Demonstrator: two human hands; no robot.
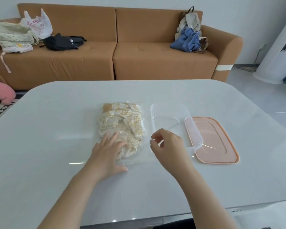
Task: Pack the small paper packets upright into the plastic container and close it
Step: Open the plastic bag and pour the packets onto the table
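Observation:
A clear plastic bag [120, 123] full of several small white-and-yellow paper packets lies flat in the middle of the white table [56, 121]. My left hand [108, 152] rests on the bag's near end with its fingers spread flat. To the bag's right stands the clear plastic container [170, 116], with nothing inside. Its pink lid [216, 141] lies flat on the table beside it, partly under the container's right edge. My right hand [168, 144] hovers at the bag's right edge, in front of the container, its fingers loosely curled and its thumb near its forefinger. No packet is seen in it.
Beyond the table stands a brown sofa [116, 52] with bags and clothes on it. A pink soft toy [0, 92] lies on the floor at the left. A white fan or column [281, 52] stands at the right.

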